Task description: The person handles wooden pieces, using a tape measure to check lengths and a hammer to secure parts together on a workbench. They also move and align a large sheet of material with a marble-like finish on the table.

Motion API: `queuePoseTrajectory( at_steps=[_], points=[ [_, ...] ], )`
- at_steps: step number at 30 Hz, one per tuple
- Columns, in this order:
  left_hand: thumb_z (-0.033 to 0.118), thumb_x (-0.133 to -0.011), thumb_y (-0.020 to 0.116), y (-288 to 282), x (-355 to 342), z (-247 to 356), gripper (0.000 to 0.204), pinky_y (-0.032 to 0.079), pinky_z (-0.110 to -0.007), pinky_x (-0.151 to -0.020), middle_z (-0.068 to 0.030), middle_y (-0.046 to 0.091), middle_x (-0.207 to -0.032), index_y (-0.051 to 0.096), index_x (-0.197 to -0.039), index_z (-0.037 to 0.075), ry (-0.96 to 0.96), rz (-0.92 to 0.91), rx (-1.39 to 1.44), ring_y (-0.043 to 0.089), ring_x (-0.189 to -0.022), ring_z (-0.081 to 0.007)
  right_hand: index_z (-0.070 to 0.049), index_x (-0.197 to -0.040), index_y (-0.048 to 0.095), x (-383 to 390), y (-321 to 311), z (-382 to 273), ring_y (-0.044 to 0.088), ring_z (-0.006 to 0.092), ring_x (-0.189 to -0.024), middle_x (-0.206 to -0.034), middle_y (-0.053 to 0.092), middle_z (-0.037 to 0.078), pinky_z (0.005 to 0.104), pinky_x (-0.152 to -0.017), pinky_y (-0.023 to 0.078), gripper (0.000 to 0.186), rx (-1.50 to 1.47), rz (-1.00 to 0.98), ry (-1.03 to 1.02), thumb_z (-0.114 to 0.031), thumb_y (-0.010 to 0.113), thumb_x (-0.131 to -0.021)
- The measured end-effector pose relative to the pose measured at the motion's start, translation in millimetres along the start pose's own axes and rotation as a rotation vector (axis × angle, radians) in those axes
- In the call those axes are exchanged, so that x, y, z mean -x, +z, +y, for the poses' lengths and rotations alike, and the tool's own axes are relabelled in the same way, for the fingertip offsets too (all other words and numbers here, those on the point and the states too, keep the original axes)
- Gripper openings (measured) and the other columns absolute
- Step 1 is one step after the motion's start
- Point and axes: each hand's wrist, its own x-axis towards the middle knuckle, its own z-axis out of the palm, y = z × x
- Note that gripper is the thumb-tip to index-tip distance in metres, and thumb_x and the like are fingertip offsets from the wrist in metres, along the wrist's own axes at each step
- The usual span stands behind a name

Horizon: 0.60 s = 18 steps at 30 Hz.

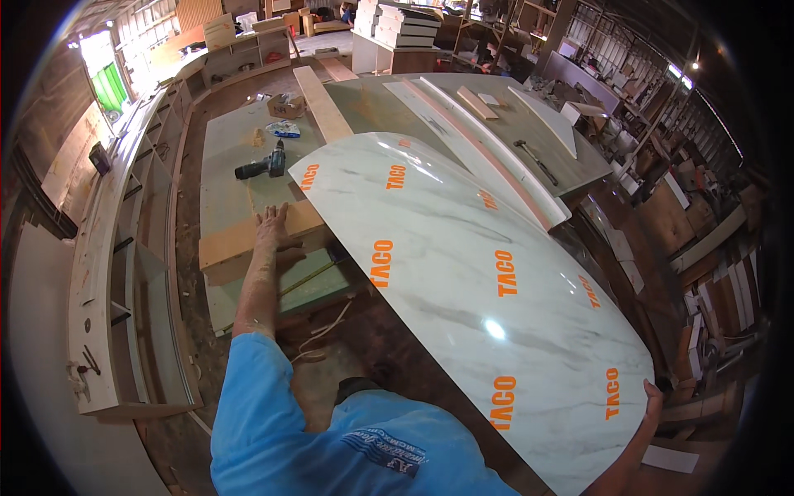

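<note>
- A cluttered workshop [616,37] spread out around a broad grey-green table [227,153].
- A glossy white, grey-veined sheet [463,240] with orange lettering bowed upward, its far end over the table and its near end beside the person.
- A pale timber piece [227,241] lay along the table's near left part.
- A hammer [536,162] rested at the table's right.
- A drill [263,163] lay beyond the timber.
- The left hand [275,226] pressed spread-fingered on the timber, gripping nothing.
- The right hand [652,401] held the sheet's right edge, its fingers mostly hidden.
</note>
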Motion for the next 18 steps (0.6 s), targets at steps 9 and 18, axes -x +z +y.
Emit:
queuePoseTrajectory(
  at_steps=[9,18],
  points=[
    [0.045,-0.047,0.089,-22,19,-29,0.115,0.03,-0.046,-0.112,-0.0122,0.049,-0.133,0.037,-0.146,0.017,0.067,-0.016,-0.024,0.043,-0.131,-0.0288,0.006,-0.137,0.046,-3,-4,9,0.058,0.0225,-0.114,-0.129,0.058,0.013,0.033,-0.102,0.043,0.05,0.016,0.043,-0.057,-0.014,0.059,-0.093],
    [0.039,-0.054,0.089,-24,49,-23,0.106,0.034,-0.047,-0.109,-0.0159,0.047,-0.135,0.038,-0.144,0.015,0.05,0.007,-0.068,0.045,-0.125,-0.0374,0.006,-0.138,0.045,-6,-7,14,0.057,0.0209,-0.115,-0.13,0.057,0.011,0.0318,-0.103,0.041,0.05,-0.019,0.037,-0.164,-0.013,0.058,-0.093]
  ],
)
